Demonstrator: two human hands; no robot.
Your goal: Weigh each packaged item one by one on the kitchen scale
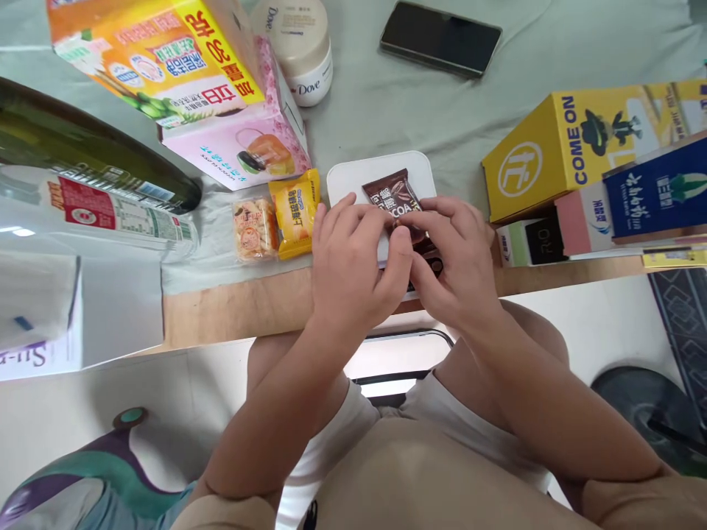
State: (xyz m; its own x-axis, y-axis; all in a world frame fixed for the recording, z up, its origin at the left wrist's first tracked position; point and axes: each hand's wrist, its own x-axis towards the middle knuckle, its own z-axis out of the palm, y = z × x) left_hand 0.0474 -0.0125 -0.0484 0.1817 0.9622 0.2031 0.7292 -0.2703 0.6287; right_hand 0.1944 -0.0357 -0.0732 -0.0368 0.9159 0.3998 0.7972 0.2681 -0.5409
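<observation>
A brown cocoa snack packet (393, 190) lies at a slant on a small white kitchen scale (345, 175) near the table's front edge. My left hand (356, 261) covers the scale's left side, its fingers bent and its thumb and fingertips on the packet's lower part. From the right, my right hand (458, 254) pinches the packet's lower right side. Both hands' tips meet at the packet's near end, which they partly hide. Left of my left hand lie a yellow soap packet (297, 215) and a clear-wrapped snack (255, 230).
At the left stand an orange detergent box (160, 59), a pink box (243, 147), a green bottle (99, 147) and a Dove jar (303, 62). A phone (440, 37) lies at the back. Yellow (522, 169) and blue (657, 188) boxes stand right.
</observation>
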